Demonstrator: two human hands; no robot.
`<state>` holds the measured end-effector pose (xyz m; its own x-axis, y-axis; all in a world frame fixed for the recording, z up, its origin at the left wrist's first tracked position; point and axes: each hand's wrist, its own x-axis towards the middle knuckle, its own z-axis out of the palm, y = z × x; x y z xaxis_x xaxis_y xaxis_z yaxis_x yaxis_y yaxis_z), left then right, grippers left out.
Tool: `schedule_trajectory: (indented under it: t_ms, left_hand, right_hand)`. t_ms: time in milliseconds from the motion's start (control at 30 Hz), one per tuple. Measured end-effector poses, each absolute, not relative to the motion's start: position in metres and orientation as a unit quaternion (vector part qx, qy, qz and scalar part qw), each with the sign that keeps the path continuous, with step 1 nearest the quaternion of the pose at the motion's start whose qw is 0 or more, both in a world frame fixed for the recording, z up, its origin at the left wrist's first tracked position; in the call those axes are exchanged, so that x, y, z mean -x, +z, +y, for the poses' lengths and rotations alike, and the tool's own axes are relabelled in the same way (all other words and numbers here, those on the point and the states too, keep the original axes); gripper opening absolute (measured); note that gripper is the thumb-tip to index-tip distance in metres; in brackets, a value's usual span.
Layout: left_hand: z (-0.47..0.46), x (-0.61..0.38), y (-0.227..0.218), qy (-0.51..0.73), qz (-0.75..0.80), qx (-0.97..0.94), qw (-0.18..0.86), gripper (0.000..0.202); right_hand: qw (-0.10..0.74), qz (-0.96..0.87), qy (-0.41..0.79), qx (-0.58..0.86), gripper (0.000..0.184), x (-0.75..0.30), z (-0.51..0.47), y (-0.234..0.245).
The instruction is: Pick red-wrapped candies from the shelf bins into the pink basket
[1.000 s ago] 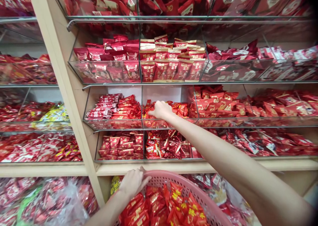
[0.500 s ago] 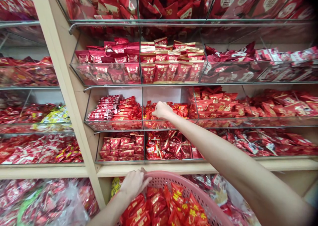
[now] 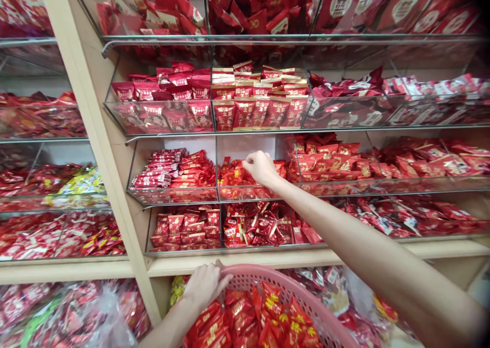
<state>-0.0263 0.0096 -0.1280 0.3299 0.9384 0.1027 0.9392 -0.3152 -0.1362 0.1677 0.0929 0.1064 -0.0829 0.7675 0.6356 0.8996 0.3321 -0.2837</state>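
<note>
My left hand [image 3: 205, 284] grips the rim of a pink plastic basket [image 3: 306, 301] at the bottom of the view. The basket holds a heap of red candy packets [image 3: 252, 320] with yellow print. My right hand [image 3: 261, 167] reaches into the middle clear bin [image 3: 245, 191] of the third shelf row. Its fingers are curled over the red packets [image 3: 234, 173] lying there. I cannot see whether it holds one.
Clear acrylic bins [image 3: 172, 195] full of red wrapped sweets fill the shelves, split by dividers. A beige wooden upright [image 3: 95, 128] separates a second bay on the left. Plastic bags of sweets [image 3: 76, 312] sit on the lowest level.
My right hand has moved a little to the right and up inside the middle bin. The left hand and basket have stayed put.
</note>
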Motion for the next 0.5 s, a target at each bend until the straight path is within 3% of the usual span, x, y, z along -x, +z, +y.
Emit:
schedule_trajectory:
  t_ms: [167, 300, 400, 500]
  left_hand:
    - [0.011, 0.027, -0.129, -0.003, -0.576, 0.811, 0.099, 0.057]
    - [0.011, 0.026, -0.126, -0.003, -0.578, 0.811, 0.093, 0.056]
    - [0.01, 0.026, -0.123, 0.004, -0.569, 0.816, 0.098, 0.057]
    - [0.011, 0.025, -0.12, 0.021, -0.568, 0.818, 0.09, 0.056]
  right_hand:
    - [0.516, -0.733, -0.093, 0.433, 0.029, -0.193, 0.076, 0.099]
    - [0.607, -0.716, -0.017, 0.345, 0.025, -0.207, 0.041, 0.08]
    - [0.576, -0.743, 0.067, 0.336, 0.025, -0.218, 0.01, 0.053]
    - [0.461, -0.805, 0.157, 0.338, 0.025, -0.231, -0.014, 0.017]
